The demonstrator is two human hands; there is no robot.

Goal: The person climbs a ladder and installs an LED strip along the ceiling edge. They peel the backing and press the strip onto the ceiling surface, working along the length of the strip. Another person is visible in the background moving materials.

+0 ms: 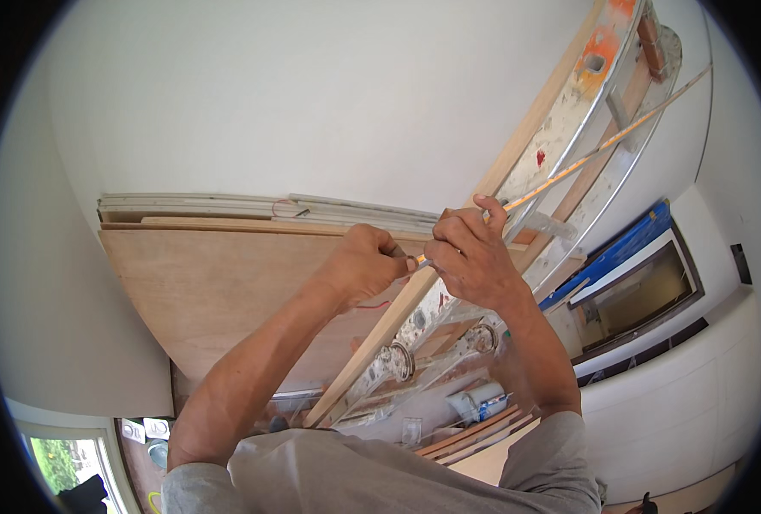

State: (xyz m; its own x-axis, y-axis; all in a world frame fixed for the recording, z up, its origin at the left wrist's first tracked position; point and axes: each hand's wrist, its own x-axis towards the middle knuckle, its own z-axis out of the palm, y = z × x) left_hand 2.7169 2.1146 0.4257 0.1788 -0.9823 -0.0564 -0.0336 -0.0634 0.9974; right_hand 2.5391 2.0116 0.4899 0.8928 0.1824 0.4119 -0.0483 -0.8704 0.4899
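Both my hands are raised in front of me, close together, on one long thin strip. It is pale with orange stretches and runs from my fingers up to the far right. My left hand pinches its near end between thumb and fingers. Just to the right, my right hand is curled round the strip with the thumb raised. Below the hands a long light wooden batten slants from lower left to upper right, alongside a paint-splattered ladder. What the strip is made of I cannot tell.
Plywood sheets and white panels lean against the wall at left. Beneath the ladder stands a light-coloured bucket beside wooden strips. At right are a dark-framed opening and a blue covering.
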